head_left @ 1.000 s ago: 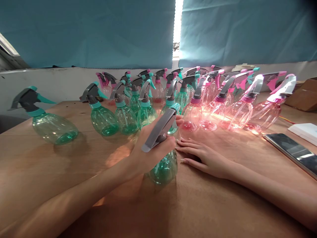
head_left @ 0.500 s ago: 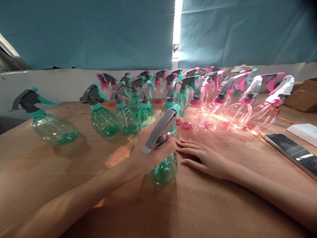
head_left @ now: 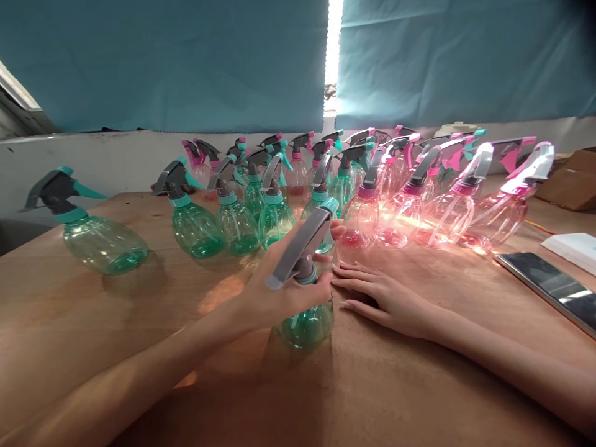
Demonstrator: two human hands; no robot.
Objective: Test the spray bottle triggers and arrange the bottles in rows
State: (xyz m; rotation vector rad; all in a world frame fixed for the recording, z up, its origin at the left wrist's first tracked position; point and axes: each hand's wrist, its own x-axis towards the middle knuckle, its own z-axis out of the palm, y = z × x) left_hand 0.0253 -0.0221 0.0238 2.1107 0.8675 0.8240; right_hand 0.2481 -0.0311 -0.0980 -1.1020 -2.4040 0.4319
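Note:
A green spray bottle (head_left: 307,326) with a grey and teal trigger head stands on the wooden table in front of me. My left hand (head_left: 288,285) is wrapped round its upper part, the thumb at the teal collar and the fingers reaching behind the head. The far side of that grip is partly hidden. To the right of the bottle, my right hand (head_left: 377,295) lies palm down on the tabletop, fingers stretched out and holding nothing. Directly behind stand several more green spray bottles (head_left: 237,226), and pink spray bottles (head_left: 361,214) continue the row.
One green bottle (head_left: 105,245) stands apart at the left. At right lie a phone (head_left: 549,288) and a white box (head_left: 575,251), with a cardboard box (head_left: 570,180) farther back. Blue-green sheets (head_left: 162,68) cover the window behind.
My left thumb and fingers have shifted slightly at the neck, so the teal collar now shows. The bottle and my right hand stay in place.

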